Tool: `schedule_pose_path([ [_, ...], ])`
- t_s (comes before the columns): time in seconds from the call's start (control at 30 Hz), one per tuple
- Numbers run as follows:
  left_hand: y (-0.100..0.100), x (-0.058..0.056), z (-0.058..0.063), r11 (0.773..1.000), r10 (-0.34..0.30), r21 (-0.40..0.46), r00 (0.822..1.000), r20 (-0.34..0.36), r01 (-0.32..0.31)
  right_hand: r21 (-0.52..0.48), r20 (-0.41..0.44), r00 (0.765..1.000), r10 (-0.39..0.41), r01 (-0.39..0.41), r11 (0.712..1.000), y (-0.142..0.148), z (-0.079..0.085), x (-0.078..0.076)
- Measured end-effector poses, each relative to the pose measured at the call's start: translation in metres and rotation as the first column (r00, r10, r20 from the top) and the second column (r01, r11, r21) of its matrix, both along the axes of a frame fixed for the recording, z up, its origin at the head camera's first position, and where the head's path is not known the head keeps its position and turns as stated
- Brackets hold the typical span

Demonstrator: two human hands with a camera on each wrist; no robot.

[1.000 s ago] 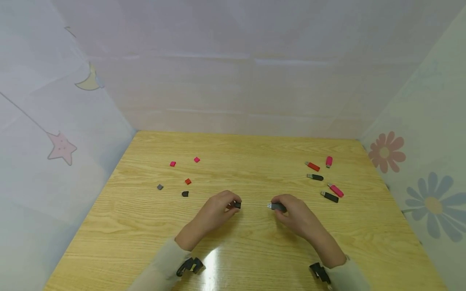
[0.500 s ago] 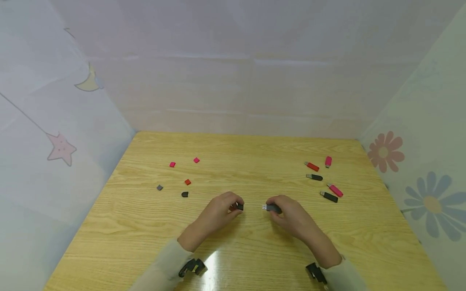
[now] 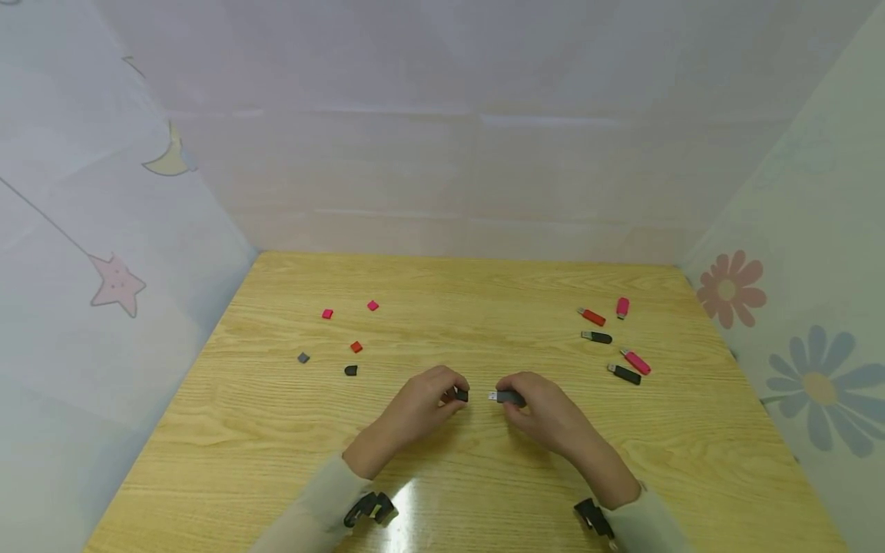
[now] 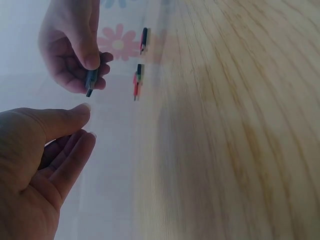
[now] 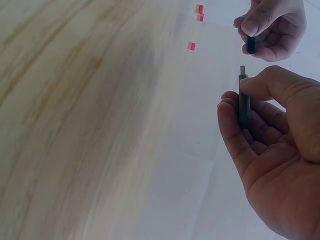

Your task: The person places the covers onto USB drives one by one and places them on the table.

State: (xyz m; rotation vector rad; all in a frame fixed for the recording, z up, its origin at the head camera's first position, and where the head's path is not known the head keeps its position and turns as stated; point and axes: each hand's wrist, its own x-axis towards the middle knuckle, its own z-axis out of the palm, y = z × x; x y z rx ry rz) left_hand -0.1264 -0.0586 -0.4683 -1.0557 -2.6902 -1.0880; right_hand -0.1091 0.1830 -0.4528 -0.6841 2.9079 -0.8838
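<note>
Near the middle of the table, my left hand (image 3: pixel 423 403) pinches a small black USB stick cap (image 3: pixel 462 395) between thumb and fingers. Facing it, my right hand (image 3: pixel 549 411) grips a dark grey USB stick (image 3: pixel 512 397), its metal plug pointing left at the cap. A short gap separates plug and cap. In the right wrist view the stick (image 5: pixel 244 102) lies between thumb and curled fingers, with the cap (image 5: pixel 251 45) held just beyond its plug. The left wrist view hides the cap behind my left fingers (image 4: pixel 75 157).
Loose caps lie on the left of the wooden table (image 3: pixel 276 461): pink (image 3: pixel 327 314), red (image 3: pixel 356 347), grey (image 3: pixel 303 358) and black (image 3: pixel 351 370) ones. Several uncapped USB sticks lie at the right, among them a red one (image 3: pixel 592 316) and a black one (image 3: pixel 625 374).
Both hands have moved toward each other, the right one leftward with the USB stick and the left one slightly rightward with the cap. The gap between plug and cap has narrowed.
</note>
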Motion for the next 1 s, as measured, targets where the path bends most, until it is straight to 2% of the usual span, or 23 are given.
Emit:
schedule_pose_path([
  [0.23, 0.003, 0.0, -0.002, 1.0, -0.009, 0.009, 1.0, -0.026, 0.01, -0.009, -0.007, 1.0, 0.025, -0.025, 1.0, -0.004, 0.002, 0.001],
  [0.53, 0.005, 0.001, -0.003, 1.0, -0.013, 0.018, 1.0, -0.019, 0.014, -0.019, -0.038, 0.997, 0.061, -0.062, 0.998, -0.008, 0.001, 0.002],
  [1.0, 0.01, 0.002, -0.005, 0.998, -0.04, 0.037, 0.999, -0.033, 0.041, -0.052, -0.038, 0.996, 0.084, -0.086, 0.995, -0.013, 0.002, 0.003],
])
